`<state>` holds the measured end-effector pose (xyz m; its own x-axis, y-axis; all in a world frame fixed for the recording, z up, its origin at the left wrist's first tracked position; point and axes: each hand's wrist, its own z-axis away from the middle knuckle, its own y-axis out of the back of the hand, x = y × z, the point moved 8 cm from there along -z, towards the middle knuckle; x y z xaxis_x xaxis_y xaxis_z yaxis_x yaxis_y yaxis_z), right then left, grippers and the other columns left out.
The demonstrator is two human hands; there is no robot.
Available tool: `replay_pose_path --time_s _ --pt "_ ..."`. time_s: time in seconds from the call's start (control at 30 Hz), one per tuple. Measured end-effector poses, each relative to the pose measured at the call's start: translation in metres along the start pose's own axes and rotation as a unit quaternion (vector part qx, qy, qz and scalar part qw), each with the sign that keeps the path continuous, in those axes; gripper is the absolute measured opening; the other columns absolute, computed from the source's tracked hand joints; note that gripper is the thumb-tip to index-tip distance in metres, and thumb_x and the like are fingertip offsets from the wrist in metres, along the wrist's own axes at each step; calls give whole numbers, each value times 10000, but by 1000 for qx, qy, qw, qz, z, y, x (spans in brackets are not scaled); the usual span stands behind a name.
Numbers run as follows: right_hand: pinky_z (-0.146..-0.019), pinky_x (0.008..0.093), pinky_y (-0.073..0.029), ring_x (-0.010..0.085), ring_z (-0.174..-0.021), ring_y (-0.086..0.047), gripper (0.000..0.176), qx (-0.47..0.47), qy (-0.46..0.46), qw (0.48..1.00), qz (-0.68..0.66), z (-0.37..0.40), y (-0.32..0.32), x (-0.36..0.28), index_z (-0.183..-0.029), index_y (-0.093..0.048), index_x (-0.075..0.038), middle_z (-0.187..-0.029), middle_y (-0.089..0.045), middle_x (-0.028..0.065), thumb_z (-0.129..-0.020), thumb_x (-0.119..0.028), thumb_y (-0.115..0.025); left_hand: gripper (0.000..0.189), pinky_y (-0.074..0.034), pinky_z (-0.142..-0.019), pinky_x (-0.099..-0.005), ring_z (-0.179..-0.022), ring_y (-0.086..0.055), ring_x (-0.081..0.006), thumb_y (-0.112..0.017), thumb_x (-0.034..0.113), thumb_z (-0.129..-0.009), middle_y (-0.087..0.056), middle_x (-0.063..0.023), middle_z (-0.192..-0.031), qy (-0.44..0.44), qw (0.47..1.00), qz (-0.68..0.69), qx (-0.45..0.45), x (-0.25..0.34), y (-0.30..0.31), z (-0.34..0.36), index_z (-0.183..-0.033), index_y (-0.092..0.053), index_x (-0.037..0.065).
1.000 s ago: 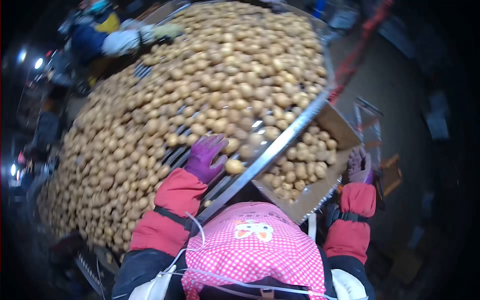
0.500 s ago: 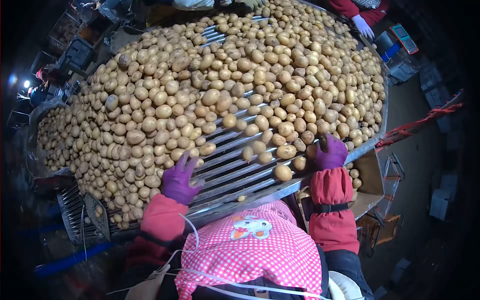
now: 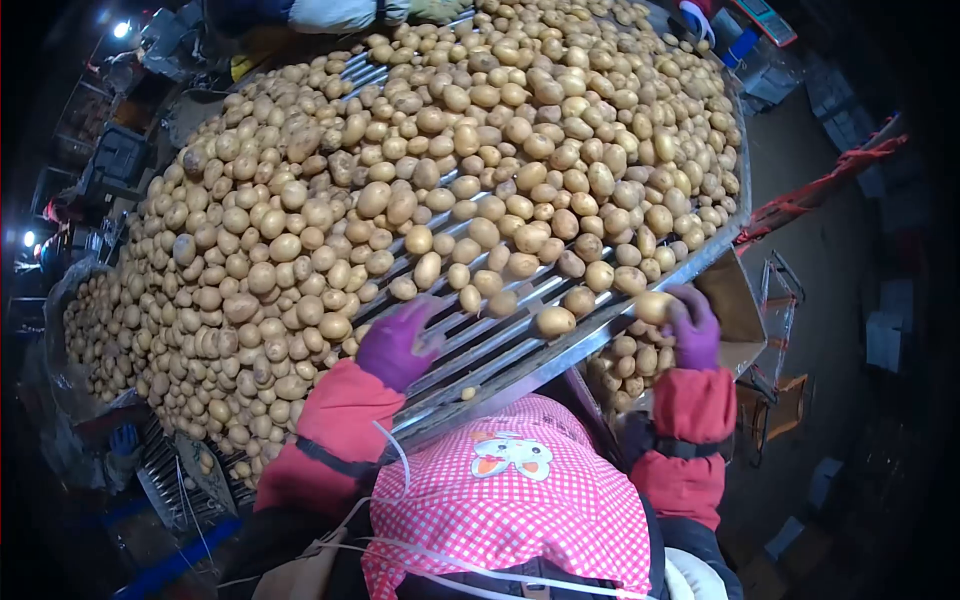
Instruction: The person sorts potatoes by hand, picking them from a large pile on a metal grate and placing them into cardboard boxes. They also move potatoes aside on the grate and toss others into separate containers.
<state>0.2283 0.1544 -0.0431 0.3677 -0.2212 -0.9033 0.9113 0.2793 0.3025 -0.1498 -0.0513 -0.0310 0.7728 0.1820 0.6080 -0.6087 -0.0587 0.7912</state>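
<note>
My right hand [image 3: 695, 335], in a purple glove, grips a potato [image 3: 653, 307] above the metal edge [image 3: 560, 368] of the slatted sorting table. Below that hand, more potatoes [image 3: 628, 362] lie in a cardboard box [image 3: 738, 300]. My left hand [image 3: 398, 345], gloved in purple too, hovers over the bare metal slats [image 3: 470, 345] with fingers and thumb apart and nothing visible between them. Close to its fingertips are loose potatoes, and a single potato [image 3: 555, 321] lies near the table's front edge. One tiny potato [image 3: 468, 393] sits on the rim.
A large heap of potatoes [image 3: 300, 220] covers most of the table. At the far side are another person's gloved hand [image 3: 437, 10] and a white-gloved hand [image 3: 697, 18]. A handheld device [image 3: 768, 20] stands at upper right. A blue-gloved hand [image 3: 124, 438] shows at lower left.
My right hand has moved from the table's potatoes out over the edge, now with a potato in it. My left hand has shifted right over the slats. The camera view has moved.
</note>
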Motion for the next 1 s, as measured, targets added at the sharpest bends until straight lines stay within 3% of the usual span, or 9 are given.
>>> replay_pose_path --time_s 0.07,0.13,0.2,0.33,0.5,0.6,0.73,0.87,1.0 --pt "-859 307 -538 190 -999 -656 323 132 99 986 -17 2 63 57 -1211 -633 -19 -1121 -673 113 -909 -122 -688 519 -492 -996 -430 -1191 -605 -344 -693 258 -863 -601 -191 -1319 80 994 67 18 -18 1 7 -1335 -570 82" --pt "-916 326 -522 202 -1048 -645 347 237 176 937 186 27 72 26 -1219 -648 -32 -1157 -673 125 -893 -129 -715 517 -479 -1001 -417 -1206 -593 -341 -693 232 -864 -604 -195 -1314 40 999 21 22 -18 -4 6 -1336 -566 64" --pt "-902 339 -523 237 -984 -661 419 196 170 961 97 39 27 -3 -1236 -665 -70 -1099 -682 127 -836 -148 -759 512 -478 -997 -417 -1192 -596 -347 -694 226 -862 -609 -200 -1298 28 1000 3 5 -8 -7 3 -1329 -566 60" --pt "-869 421 -519 296 -980 -659 386 -43 364 863 349 49 -113 -73 -1094 -707 -99 -1049 -700 92 -752 -251 -802 519 -508 -937 -436 -1150 -615 -355 -684 275 -858 -605 -179 -1295 -23 999 -35 4 3 -13 -1 -1320 -561 72" --pt "-838 451 -505 313 -898 -656 326 -143 311 755 559 29 -203 -46 -1029 -718 -165 -974 -708 99 -722 -268 -759 556 -502 -948 -443 -1175 -608 -348 -686 337 -868 -597 -188 -1317 21 998 -55 -5 -18 -13 15 -1334 -549 65" --pt "-835 450 -499 313 -918 -646 291 -151 205 900 354 4 -173 -44 -1015 -719 -181 -976 -697 104 -735 -259 -731 531 -500 -961 -443 -1169 -611 -359 -709 315 -860 -612 -195 -1288 7 999 -52 14 -22 -6 20 -1311 -565 74" --pt "-790 466 -498 324 -934 -643 376 -149 270 815 490 31 -175 -56 -1083 -679 -183 -979 -688 93 -780 -403 -714 524 -495 -981 -438 -1188 -603 -353 -717 319 -857 -622 -187 -1279 39 998 -55 2 -21 -8 18 -1303 -576 84" --pt "-802 442 -511 326 -980 -660 430 -300 138 753 569 51 -209 -38 -1105 -643 -142 -1036 -695 114 -827 -467 -686 531 -497 -964 -440 -1179 -607 -343 -698 351 -865 -617 -177 -1293 25 997 -73 3 -18 -13 13 -1313 -574 95" --pt "-752 404 -524 284 -890 -675 421 -347 70 896 268 35 -205 -53 -1142 -639 -113 -1039 -698 125 -894 -452 -626 562 -508 -921 -454 -1117 -635 -334 -680 399 -869 -619 -168 -1294 3 995 -97 6 -17 -14 10 -1325 -567 90"
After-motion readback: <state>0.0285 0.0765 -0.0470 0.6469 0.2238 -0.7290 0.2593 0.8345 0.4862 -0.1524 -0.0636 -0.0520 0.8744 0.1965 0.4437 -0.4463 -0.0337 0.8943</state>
